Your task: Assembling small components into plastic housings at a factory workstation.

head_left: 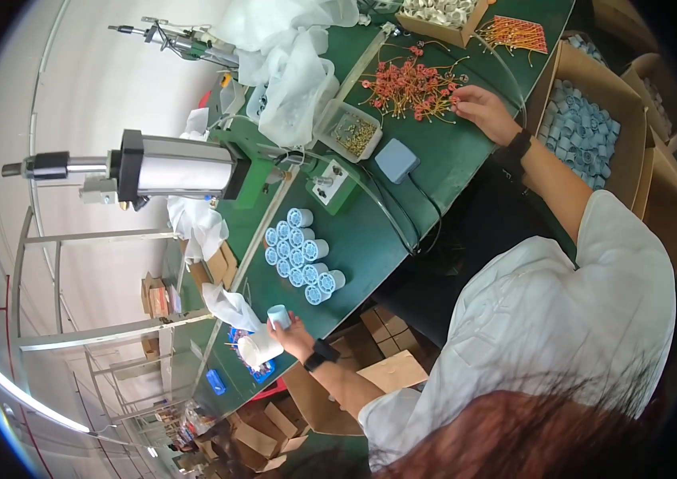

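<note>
My left hand (297, 338) is closed around a light blue plastic cup-shaped part (278, 316), held above the green workbench (362, 267) near a white cylindrical container (260, 348). At the edge of a tangled pile of red parts with yellow wires (414, 84), my right hand (483, 113) has its fingertips pinched on one red wired part. Between the hands, several blue cup-shaped parts (297, 255) stand grouped on the bench with their slotted ends up.
A bench press (183, 166) with a green frame stands beside the blue parts. Near it are a clear tub of small brass pieces (353, 134) and a blue-grey box with a cable (396, 160). Cardboard boxes (633, 132) of blue parts stand at the right.
</note>
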Demonstrator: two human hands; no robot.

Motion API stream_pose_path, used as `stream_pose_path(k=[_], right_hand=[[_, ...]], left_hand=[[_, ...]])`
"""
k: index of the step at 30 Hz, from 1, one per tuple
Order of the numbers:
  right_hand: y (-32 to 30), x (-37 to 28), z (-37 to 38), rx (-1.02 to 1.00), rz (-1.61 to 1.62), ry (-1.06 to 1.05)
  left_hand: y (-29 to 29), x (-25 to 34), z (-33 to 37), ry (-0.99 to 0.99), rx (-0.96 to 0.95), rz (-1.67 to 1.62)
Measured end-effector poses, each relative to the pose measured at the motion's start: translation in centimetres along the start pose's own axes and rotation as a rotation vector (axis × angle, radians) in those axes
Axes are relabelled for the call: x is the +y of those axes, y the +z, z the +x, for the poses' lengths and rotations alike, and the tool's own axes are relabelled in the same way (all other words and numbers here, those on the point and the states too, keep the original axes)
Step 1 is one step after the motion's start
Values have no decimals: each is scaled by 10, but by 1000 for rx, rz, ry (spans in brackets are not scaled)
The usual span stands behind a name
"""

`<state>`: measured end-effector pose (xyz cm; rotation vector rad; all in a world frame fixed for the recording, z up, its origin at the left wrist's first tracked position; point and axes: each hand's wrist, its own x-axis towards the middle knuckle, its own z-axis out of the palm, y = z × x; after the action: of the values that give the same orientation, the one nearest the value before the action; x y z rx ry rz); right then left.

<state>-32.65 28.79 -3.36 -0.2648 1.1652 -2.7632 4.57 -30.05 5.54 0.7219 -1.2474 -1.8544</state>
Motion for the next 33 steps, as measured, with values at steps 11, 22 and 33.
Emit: stream_pose_path(k=[11,22,33], right_hand=[[32,-58,20,-161,-650,66],[53,-51,-6,-202,-523,46],[144,-3,-109,-670,-461,336]], left_hand=[[83,-77,-152,-189,-433,-265],[174,-128,-197,-488,-680,-594],[238,-111,-216,-392,-753,-417]])
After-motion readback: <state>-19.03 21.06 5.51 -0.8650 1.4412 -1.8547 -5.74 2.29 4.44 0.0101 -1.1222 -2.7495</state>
